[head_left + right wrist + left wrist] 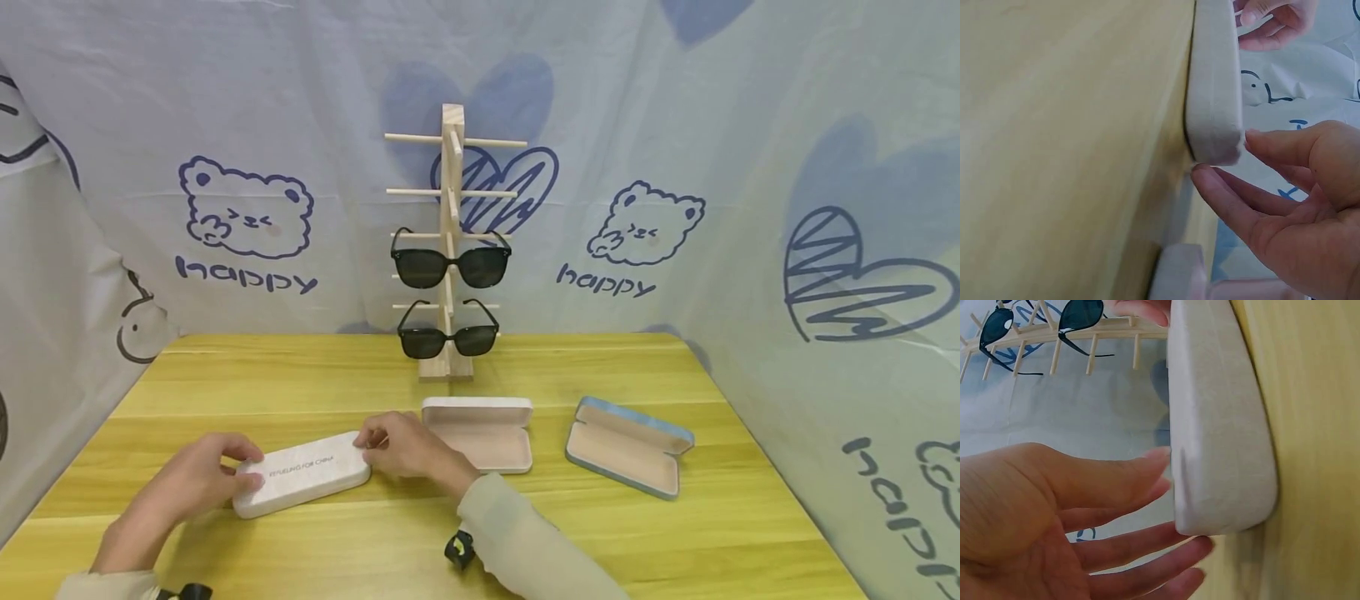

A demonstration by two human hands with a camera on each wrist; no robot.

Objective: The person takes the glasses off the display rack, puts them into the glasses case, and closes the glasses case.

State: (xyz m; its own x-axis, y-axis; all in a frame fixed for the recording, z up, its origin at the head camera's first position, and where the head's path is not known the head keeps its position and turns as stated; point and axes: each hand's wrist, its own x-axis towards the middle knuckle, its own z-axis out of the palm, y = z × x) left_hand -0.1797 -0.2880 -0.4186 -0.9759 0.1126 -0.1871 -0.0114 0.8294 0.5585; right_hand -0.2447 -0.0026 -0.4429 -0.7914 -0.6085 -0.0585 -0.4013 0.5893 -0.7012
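Observation:
A closed white glasses case (303, 471) with dark lettering on its lid lies at a slant on the table. My left hand (191, 477) holds its left end; in the left wrist view, the thumb (1138, 475) is at the lid's edge and the other fingers reach round the end. At the opposite end, my right hand (408, 447) grips a corner. The right wrist view shows that thumb (1279, 145) at the upper edge and a fingertip (1207, 178) low on the end. What is inside the case is hidden.
An open white case (480, 446) lies just right of my right hand, and an open blue case (626, 446) farther right. Behind them, a wooden rack (450, 183) bears upper sunglasses (420, 268) and lower sunglasses (423, 342). Printed cloth (337, 83) surrounds the yellow wood-grain table (262, 375).

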